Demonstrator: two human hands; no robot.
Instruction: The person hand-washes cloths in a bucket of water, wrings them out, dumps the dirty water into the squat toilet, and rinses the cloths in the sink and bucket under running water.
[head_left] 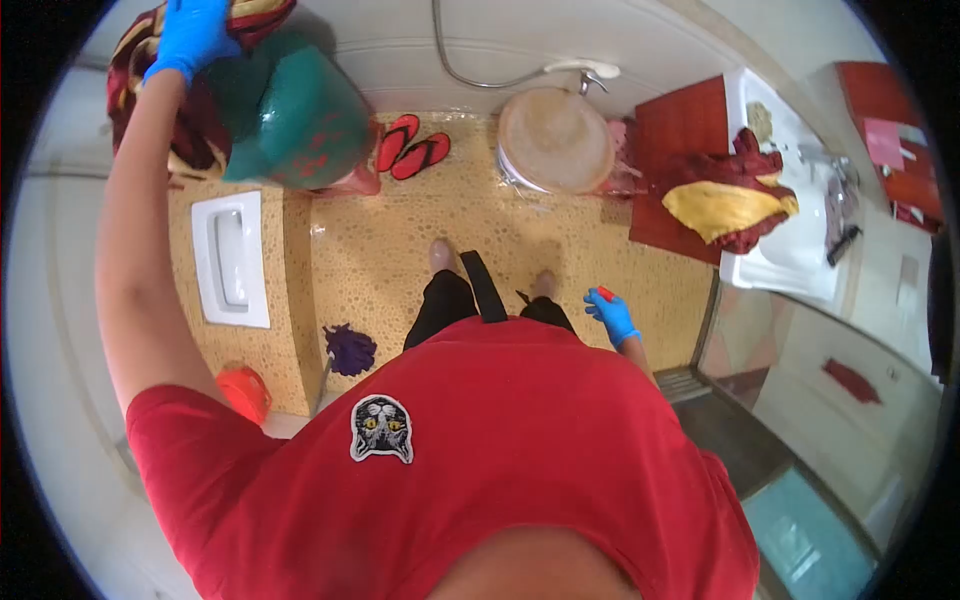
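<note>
My left hand [192, 40], in a blue glove, reaches to the top left, where it grips a maroon and gold patterned cloth [135, 75]. Its fingertips are partly cut off by the frame edge. The cloth hangs over the side of a large green tub [310, 110]. Low on my right side, my right hand [614, 316], also gloved in blue, is closed on a small red-orange object [605, 294] whose kind I cannot make out. Another maroon and yellow cloth [730, 205] lies bunched over the edge of the white sink [780, 265].
Red and black flip-flops [412, 148] lie beside the tub. A round lidded container [556, 140] stands against the wall under a shower hose [480, 84]. At left are a squat toilet [232, 260], a purple mop head [350, 350] and a red-orange plastic item [243, 393].
</note>
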